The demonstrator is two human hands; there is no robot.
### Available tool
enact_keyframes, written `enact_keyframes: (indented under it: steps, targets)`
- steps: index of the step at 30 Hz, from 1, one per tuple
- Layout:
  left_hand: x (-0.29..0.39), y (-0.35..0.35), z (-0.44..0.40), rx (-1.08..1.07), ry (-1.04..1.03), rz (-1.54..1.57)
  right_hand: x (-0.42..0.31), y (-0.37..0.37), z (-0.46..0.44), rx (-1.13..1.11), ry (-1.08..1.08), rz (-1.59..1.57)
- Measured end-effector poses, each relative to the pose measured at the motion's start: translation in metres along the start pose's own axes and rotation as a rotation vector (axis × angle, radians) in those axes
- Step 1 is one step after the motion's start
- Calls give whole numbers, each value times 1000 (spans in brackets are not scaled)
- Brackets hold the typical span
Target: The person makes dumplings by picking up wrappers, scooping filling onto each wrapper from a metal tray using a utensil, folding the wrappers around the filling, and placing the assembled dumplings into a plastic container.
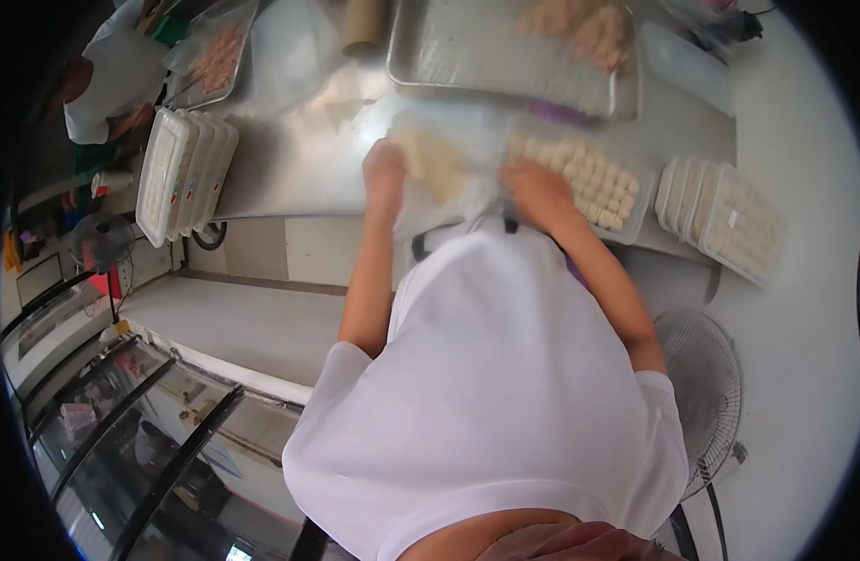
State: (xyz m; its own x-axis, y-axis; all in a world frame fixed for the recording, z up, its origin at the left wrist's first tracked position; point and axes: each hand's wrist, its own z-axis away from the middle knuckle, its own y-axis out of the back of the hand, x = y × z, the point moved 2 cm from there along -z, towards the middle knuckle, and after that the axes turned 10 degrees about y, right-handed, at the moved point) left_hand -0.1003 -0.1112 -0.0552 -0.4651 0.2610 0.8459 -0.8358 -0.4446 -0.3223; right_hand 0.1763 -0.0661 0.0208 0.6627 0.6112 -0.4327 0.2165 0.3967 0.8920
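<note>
My left hand [385,170] is closed at the left edge of a clear plastic bag [434,168] with pale yellow contents, above the table's front edge. My right hand [537,192] is at the bag's right side, beside a clear tray of pale round pieces [593,182]; its fingers are bent, and blur hides what they hold, if anything. The pieces lie in rows in the tray, partly covered by my right hand.
Stacked lidded trays stand at the left [182,173] and right [720,215] of the metal table [299,159]. Behind are a large metal tray [486,56] and a tray of pinkish pieces [219,61]. A person [126,70] is at the far left. A fan [696,393] stands at the right.
</note>
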Motion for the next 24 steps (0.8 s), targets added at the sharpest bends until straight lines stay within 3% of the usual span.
enact_keyframes:
  steps: [2,4,6,8,10,14,15,17,18,20,24]
  targets:
    - [23,-8,7,19,23,-114,8,19,-2,-76,-16,-7]
    - [34,-18,11,-98,86,337,24,44,-1,-138,45,-145]
    - [45,-21,18,-128,147,441,42,82,-9,-215,107,-403]
    - [58,-32,27,-163,210,543,75,106,-18,-31,208,-475]
    - [74,-50,35,-134,102,307,90,138,-39,45,-70,-351]
    - [69,-55,25,-86,119,164,190,115,-115,487,-29,206]
    - [69,-55,23,-96,145,107,206,105,-131,492,-37,211]
    - [69,-57,22,-123,172,50,228,96,-148,275,-123,242]
    - [68,-56,22,-108,166,73,216,103,-144,277,-136,250]
    - [69,-58,24,-95,169,102,173,116,-139,69,-206,307]
    - [64,-49,28,68,199,308,221,78,-132,264,-119,144]
